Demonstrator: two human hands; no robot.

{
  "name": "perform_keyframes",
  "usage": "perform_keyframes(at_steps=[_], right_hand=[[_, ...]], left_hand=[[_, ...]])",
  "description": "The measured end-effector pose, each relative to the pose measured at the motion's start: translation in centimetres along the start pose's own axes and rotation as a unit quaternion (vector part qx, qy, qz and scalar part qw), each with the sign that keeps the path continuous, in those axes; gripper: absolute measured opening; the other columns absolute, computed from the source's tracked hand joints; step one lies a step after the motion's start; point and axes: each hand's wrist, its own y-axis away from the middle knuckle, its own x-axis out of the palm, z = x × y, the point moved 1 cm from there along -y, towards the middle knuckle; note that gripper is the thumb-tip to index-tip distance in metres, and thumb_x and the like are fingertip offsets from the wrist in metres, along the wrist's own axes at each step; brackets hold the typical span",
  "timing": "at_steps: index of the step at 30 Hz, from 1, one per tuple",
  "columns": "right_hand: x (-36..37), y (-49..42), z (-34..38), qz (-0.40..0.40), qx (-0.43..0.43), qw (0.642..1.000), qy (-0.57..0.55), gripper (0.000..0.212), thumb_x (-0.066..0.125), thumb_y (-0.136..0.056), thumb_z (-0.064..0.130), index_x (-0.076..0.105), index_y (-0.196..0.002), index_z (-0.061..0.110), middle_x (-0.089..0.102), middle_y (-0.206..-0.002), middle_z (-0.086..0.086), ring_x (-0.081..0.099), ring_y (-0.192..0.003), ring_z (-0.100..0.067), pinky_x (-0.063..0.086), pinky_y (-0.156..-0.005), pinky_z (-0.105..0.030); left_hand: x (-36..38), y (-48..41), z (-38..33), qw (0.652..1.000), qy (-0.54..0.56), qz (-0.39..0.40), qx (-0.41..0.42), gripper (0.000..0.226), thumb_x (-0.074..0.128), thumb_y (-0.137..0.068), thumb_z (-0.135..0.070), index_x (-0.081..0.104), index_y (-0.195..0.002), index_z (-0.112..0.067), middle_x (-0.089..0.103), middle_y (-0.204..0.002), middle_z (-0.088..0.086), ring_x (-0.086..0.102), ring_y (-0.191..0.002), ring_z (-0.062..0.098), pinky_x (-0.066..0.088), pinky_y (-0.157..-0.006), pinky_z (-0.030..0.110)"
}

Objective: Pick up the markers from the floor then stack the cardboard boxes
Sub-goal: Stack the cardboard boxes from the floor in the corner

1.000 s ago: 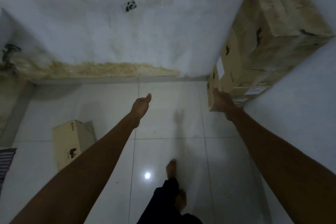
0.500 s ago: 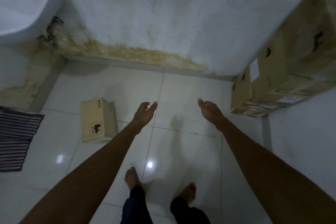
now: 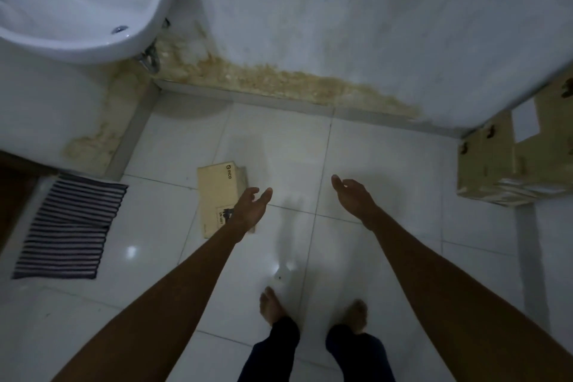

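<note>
The view is swinging left compared with a moment ago: the white sink [image 3: 77, 9] is now filling the upper left corner, the striped mat [image 3: 68, 226] is showing in full by the left wall, and the stack of cardboard boxes [image 3: 508, 158] is sliding out to the right edge, partly cut off by the frame. The right hand [image 3: 353, 198], which was resting on that stack a second ago, is now hanging in the air well apart from it, fingers loosely spread and slightly bent, holding nothing. The left hand [image 3: 251, 208] is reaching forward too, palm turned inward, fingers relaxed and open, nothing in it; it is now crossing in front of the near right corner of the small cardboard box [image 3: 220, 192], where half a second ago it was showing clear to the right of it. That small box is lying flat on the white tiled floor [image 3: 387, 164], alone, between the mat and the stack, and far from the stack. The stack itself is sitting in the corner against the stained wall [image 3: 279, 80], a white label [image 3: 525, 121] showing on its face. Both bare feet [image 3: 271, 304] are standing side by side on the tiles at the bottom of the view.
</note>
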Motion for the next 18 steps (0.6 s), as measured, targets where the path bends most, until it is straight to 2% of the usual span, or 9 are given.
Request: perform_keyframes(at_steps=[1, 3, 5, 7, 10, 12, 15, 17, 18], right_hand=[[1.1, -0.4, 0.6, 0.007, 0.002, 1.000, 0.000, 0.063, 0.033, -0.089, 0.068, 0.055, -0.101, 0.010, 0.054, -0.127, -0.015, 0.051, -0.120, -0.027, 0.036, -0.096, -0.034], [3.0, -1.4, 1.4, 0.011, 0.000, 1.000, 0.023, 0.047, 0.032, -0.087, 0.071, 0.044, -0.076, 0.026, 0.051, -0.108, -0.012, 0.050, -0.103, -0.019, 0.033, -0.086, -0.029], [4.4, -2.7, 2.1, 0.018, 0.002, 0.999, 0.035, 0.045, 0.032, -0.086, 0.071, 0.038, -0.071, 0.030, 0.044, -0.104, -0.006, 0.044, -0.097, -0.015, 0.032, -0.084, -0.028], [5.3, -3.4, 3.1, 0.034, 0.002, 0.999, 0.042, 0.061, 0.030, -0.086, 0.071, 0.055, -0.095, 0.017, 0.048, -0.113, -0.008, 0.048, -0.106, -0.018, 0.035, -0.090, -0.032], [6.7, -5.3, 4.0, 0.036, -0.012, 0.998, 0.046, 0.072, 0.033, -0.093, 0.060, 0.040, -0.139, 0.005, 0.044, -0.143, -0.014, 0.041, -0.133, -0.027, 0.031, -0.107, -0.033], [8.0, -6.5, 4.4, 0.048, -0.019, 0.997, 0.060, 0.072, 0.036, -0.095, 0.056, 0.031, -0.146, 0.005, 0.037, -0.150, -0.015, 0.035, -0.138, -0.029, 0.028, -0.111, -0.033], [10.6, -8.6, 5.0, 0.055, -0.035, 0.995, 0.079, 0.074, 0.038, -0.094, 0.057, 0.029, -0.147, 0.006, 0.036, -0.151, -0.015, 0.035, -0.139, -0.028, 0.028, -0.111, -0.033], [12.5, -10.3, 4.9, 0.060, -0.037, 0.993, 0.093, 0.073, 0.038, -0.094, 0.056, 0.028, -0.147, 0.007, 0.035, -0.151, -0.015, 0.035, -0.139, -0.029, 0.028, -0.112, -0.034], [13.8, -11.7, 4.6, 0.062, -0.037, 0.993, 0.098, 0.073, 0.039, -0.094, 0.056, 0.027, -0.147, 0.007, 0.034, -0.152, -0.015, 0.034, -0.140, -0.029, 0.027, -0.112, -0.034]], left_hand=[[-1.0, -0.7, 0.6, 1.000, 0.000, 0.000, -0.008, 0.063, 0.049, -0.094, -0.051, 0.037, -0.143, -0.015, 0.040, -0.149, 0.011, 0.041, -0.135, 0.027, 0.032, -0.110, 0.037], [-2.8, -1.9, 1.4, 1.000, 0.003, -0.006, -0.022, 0.065, 0.050, -0.092, -0.054, 0.038, -0.142, -0.016, 0.044, -0.147, 0.012, 0.044, -0.132, 0.030, 0.036, -0.112, 0.042], [-4.0, -3.2, 2.4, 0.999, 0.011, -0.011, -0.031, 0.066, 0.052, -0.089, -0.058, 0.040, -0.141, -0.018, 0.046, -0.144, 0.012, 0.049, -0.129, 0.030, 0.040, -0.109, 0.046], [-4.9, -4.6, 3.4, 0.999, 0.025, -0.015, -0.036, 0.067, 0.054, -0.087, -0.059, 0.041, -0.139, -0.020, 0.045, -0.145, 0.011, 0.050, -0.127, 0.029, 0.041, -0.109, 0.047], [-5.7, -6.4, 4.4, 0.998, 0.040, -0.018, -0.038, 0.065, 0.055, -0.089, -0.054, 0.040, -0.141, -0.018, 0.042, -0.147, 0.010, 0.050, -0.128, 0.029, 0.039, -0.110, 0.045], [-6.1, -7.9, 5.3, 0.998, 0.026, -0.029, -0.043, 0.062, 0.053, -0.092, -0.048, 0.038, -0.142, -0.015, 0.046, -0.141, 0.008, 0.051, -0.124, 0.026, 0.042, -0.103, 0.034], [-6.9, -10.4, 7.0, 0.997, 0.027, -0.052, -0.044, 0.057, 0.049, -0.096, -0.042, 0.036, -0.144, -0.013, 0.055, -0.119, 0.000, 0.054, -0.087, 0.012, 0.039, -0.061, 0.014], [-7.4, -12.3, 8.5, 0.997, 0.021, -0.056, -0.050, 0.056, 0.049, -0.097, -0.040, 0.036, -0.143, -0.012, 0.053, -0.117, -0.002, 0.052, -0.083, 0.008, 0.036, -0.054, 0.012], [-7.6, -13.9, 9.7, 0.997, 0.018, -0.059, -0.055, 0.056, 0.050, -0.096, -0.041, 0.036, -0.143, -0.012, 0.055, -0.117, -0.003, 0.053, -0.091, 0.010, 0.040, -0.060, 0.013]])
